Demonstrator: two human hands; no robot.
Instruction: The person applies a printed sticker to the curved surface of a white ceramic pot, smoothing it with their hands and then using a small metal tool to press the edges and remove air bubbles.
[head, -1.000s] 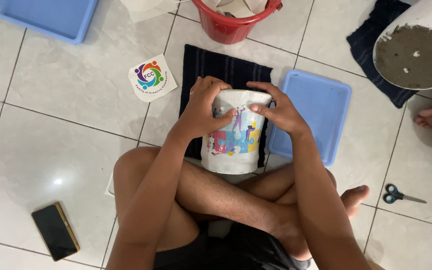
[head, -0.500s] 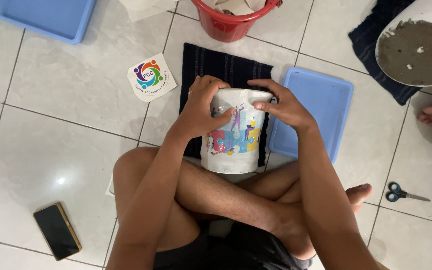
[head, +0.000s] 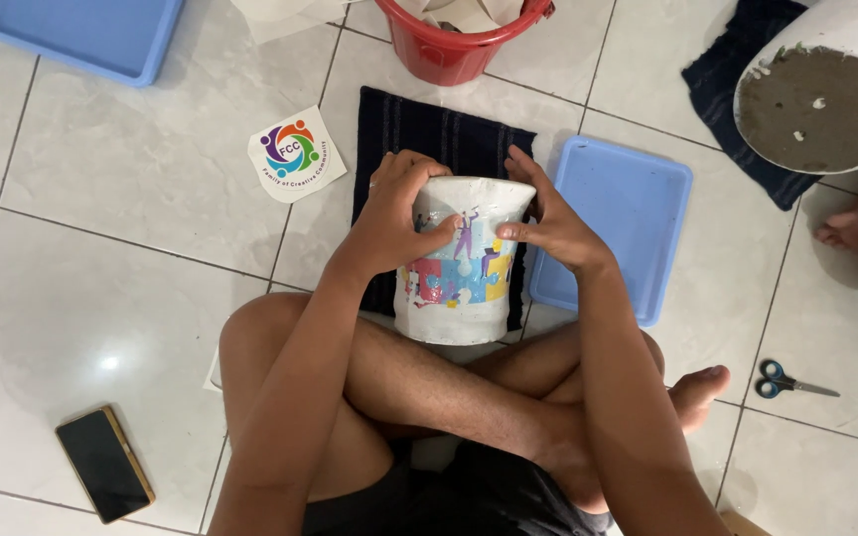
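Seated person: cross-legged on the tiled floor (head: 101, 258); both forearms extend forward from the lap.
Pot position: white pot (head: 464, 260) with a colourful picture band lies on its side just ahead of the crossed shins, over a dark striped cloth (head: 429, 129).
Long axis: runs away from the person; the near end rests by the legs, the far end points toward the red bucket (head: 459, 45).
Left hand (head: 394, 223): curled over the far left edge, fingers bent and pressed to the pot wall, thumb on the picture band.
Right hand (head: 548, 223): fingers together, cupping the far right edge, thumb tip on the band.
Nearer hand: neither; both grip level, one on each flank.
Right flank: blue tray (head: 628, 199) just beside the pot.
Periphery: scissors (head: 791, 380) well apart to the right; black phone (head: 104, 463) well apart to the left.
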